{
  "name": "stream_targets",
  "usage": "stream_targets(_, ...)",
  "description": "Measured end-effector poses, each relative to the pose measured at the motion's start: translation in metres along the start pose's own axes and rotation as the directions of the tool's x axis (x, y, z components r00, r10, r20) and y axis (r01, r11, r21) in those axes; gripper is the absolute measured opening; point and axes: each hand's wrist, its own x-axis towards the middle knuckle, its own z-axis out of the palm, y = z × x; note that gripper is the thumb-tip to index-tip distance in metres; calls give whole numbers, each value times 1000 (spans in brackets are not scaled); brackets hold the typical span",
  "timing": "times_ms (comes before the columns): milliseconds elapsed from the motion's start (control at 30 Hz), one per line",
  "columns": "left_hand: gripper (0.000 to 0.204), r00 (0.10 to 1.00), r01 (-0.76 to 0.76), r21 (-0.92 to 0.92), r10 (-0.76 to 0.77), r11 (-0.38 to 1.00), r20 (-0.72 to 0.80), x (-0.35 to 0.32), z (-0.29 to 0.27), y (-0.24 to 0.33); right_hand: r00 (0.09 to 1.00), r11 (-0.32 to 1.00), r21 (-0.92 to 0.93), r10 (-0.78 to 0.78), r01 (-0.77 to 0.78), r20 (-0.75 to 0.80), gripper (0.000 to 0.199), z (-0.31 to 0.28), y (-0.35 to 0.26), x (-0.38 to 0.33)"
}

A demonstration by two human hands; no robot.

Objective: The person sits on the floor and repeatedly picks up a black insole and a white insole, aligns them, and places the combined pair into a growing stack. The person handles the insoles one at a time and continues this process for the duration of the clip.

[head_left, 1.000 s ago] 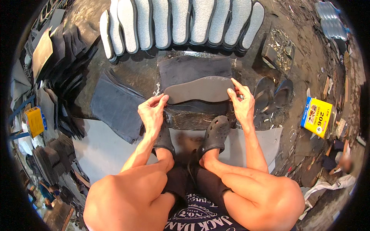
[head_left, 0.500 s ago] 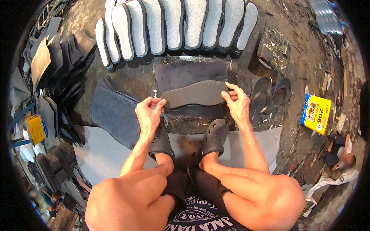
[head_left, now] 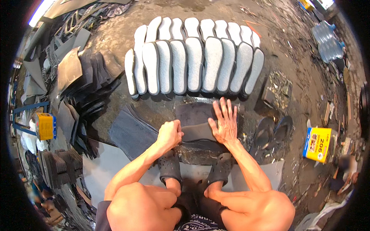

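Shoe sole (head_left: 198,131) lies centre; I see the right hand (head_left: 225,129) spread over its three-o'clock end, probably steadying it; left hand (head_left: 169,134), fisted at nine o'clock, hides any hold.

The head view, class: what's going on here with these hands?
The person's left hand is closed at the left end of a dark grey, flat, sole-shaped piece; any grip is hidden. The right hand is spread open over the piece's right end. The piece lies on a black flat sheet; beyond are two rows of white-topped, dark-edged soles.
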Motion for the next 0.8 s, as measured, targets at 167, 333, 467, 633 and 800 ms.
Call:
stream_targets(167, 35, 815, -328, -22, 271, 944, -512, 91, -93, -5, 993, 962, 273, 34, -3, -110, 72, -19, 9, 4)
stream_targets(333, 95, 680, 171, -137, -218, 976, -700, 231, -237, -9, 978, 907, 418, 133, -54, -161, 70, -64, -7, -13)
stream_targets(467, 107, 734, 317, -209, -379, 925, -564, 299, -260, -12, 973, 880, 461, 195, -119, -121, 70, -70, -12, -34)
stream_targets(633, 99, 817, 323, -281, -416, 904, -400, 319, -266, -47, 957, 837, 510, 279, -200, -82, 66, -72, -7, -42)
stream_targets(800, 88, 794, 191, -413, -387, 891, -468, 306, -279, -29, 945, 811, 546, 311, -210, -98, 60, -75, -4, -43)
